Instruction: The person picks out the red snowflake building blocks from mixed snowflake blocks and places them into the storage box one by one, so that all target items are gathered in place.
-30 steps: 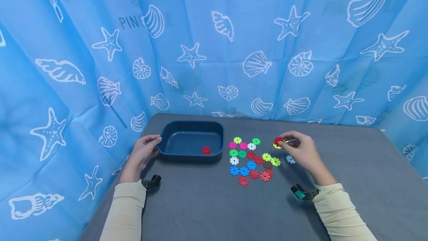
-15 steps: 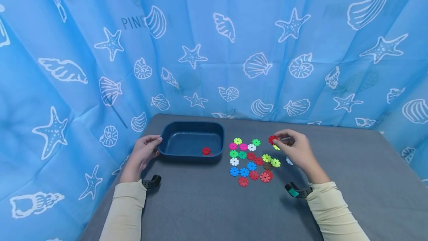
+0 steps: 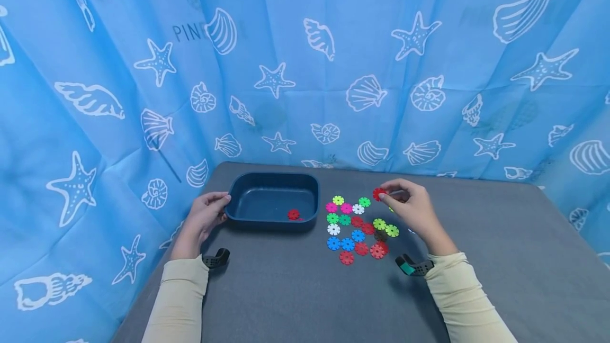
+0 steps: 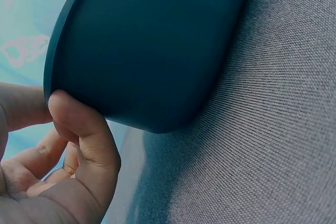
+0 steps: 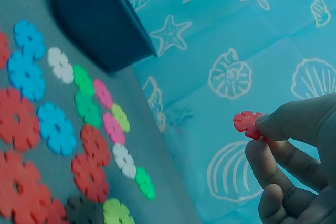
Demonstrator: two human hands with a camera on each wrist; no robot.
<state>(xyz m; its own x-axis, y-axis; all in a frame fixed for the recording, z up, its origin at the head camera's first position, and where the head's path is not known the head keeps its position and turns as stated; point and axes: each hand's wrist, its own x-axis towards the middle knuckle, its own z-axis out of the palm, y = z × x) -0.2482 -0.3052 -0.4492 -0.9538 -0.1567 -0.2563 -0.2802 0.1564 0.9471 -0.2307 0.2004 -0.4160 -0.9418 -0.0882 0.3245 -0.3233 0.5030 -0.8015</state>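
Note:
My left hand [image 3: 206, 217] pinches the left end of a dark blue rectangular bin [image 3: 271, 224], thumb against the outer wall and a finger over the rim [image 4: 58, 40]. Inside the bin, near its right end, lies a red notched disc [image 3: 293, 214]. Thumb and fingertips of my right hand [image 3: 413, 208] pinch another red notched disc [image 5: 245, 123], held in the air above the table, right of the bin. Below and left of that hand, notched discs in several colours lie on the table, among them a blue one [image 5: 55, 128] and a white one [image 5: 124, 161].
The discs lie in a loose cluster right of the bin, some overlapping, with a yellow one [image 3: 392, 231] at its right side. A grey cloth covers the table [image 3: 295, 290]. Behind it hangs a blue curtain [image 3: 295, 105] with white shell prints.
My right hand has moved left and slightly up with the red disc, away from a yellow disc and a white disc on the table. The left hand and the bin have stayed put.

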